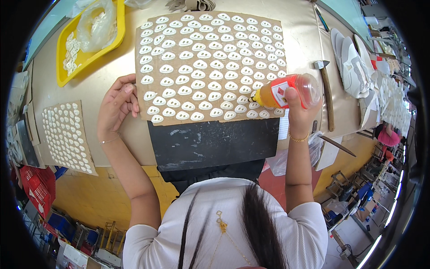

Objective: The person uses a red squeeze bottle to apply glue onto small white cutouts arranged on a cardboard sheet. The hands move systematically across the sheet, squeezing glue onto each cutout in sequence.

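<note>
A brown cardboard sheet (177, 92) lies before me, covered with rows of small white oval pieces (197, 84), each with two dark holes. My right hand (299, 110) is closed around a squeeze bottle (286, 91) with a red and clear body and yellowish contents. The bottle is tilted, its dark-tipped yellow nozzle (255, 96) pointing left at the pieces near the sheet's lower right. My left hand (120, 102) is beside the sheet's left edge, fingers loosely bent and apart, the index fingertip at the edge. Under the sheet's near side is a black board (215, 143).
A yellow tray (62, 67) at the far left holds more white pieces and a plastic bag (96, 27). A smaller cardboard sheet (67, 136) with similar pieces lies left. At right are a hammer (328, 94), a pointed rod (340, 147) and stacked white cut panels (351, 67).
</note>
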`<action>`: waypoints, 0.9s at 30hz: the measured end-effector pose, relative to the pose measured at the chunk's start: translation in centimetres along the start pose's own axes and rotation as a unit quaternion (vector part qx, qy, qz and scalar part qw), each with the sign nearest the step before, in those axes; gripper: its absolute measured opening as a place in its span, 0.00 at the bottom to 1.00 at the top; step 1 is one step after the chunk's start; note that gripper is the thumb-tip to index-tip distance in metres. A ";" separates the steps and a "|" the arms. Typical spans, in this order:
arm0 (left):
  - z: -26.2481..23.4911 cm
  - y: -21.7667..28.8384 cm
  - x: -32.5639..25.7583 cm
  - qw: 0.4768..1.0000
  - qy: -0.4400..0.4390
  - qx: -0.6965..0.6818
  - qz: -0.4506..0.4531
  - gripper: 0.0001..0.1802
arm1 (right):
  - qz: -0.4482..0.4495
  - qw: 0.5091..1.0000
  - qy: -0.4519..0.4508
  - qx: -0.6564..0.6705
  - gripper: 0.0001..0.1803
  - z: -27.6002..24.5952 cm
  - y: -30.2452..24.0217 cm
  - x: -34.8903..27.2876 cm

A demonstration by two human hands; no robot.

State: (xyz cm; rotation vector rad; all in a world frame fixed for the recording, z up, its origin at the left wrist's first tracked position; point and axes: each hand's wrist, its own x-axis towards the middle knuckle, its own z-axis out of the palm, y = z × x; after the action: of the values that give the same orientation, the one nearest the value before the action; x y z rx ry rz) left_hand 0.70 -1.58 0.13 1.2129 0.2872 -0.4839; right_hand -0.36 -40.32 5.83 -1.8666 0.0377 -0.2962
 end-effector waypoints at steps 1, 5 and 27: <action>0.0 0.0 0.0 1.000 -0.001 0.000 0.000 0.18 | -0.016 1.000 0.003 -0.004 0.16 -0.2 0.2 -0.3; 0.1 0.1 0.0 1.000 -0.003 0.000 0.001 0.18 | -0.059 0.998 0.019 -0.016 0.19 -0.5 0.7 -1.2; 0.2 0.2 0.0 1.000 0.001 0.006 -0.004 0.18 | -0.155 0.986 -0.017 -0.065 0.24 1.2 0.3 -2.4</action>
State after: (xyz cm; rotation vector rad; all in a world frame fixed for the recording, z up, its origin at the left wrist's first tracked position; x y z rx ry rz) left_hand 0.74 -1.67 0.35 1.2240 0.2927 -0.4922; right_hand -2.34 -38.89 4.77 -2.0067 -0.2647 -0.4865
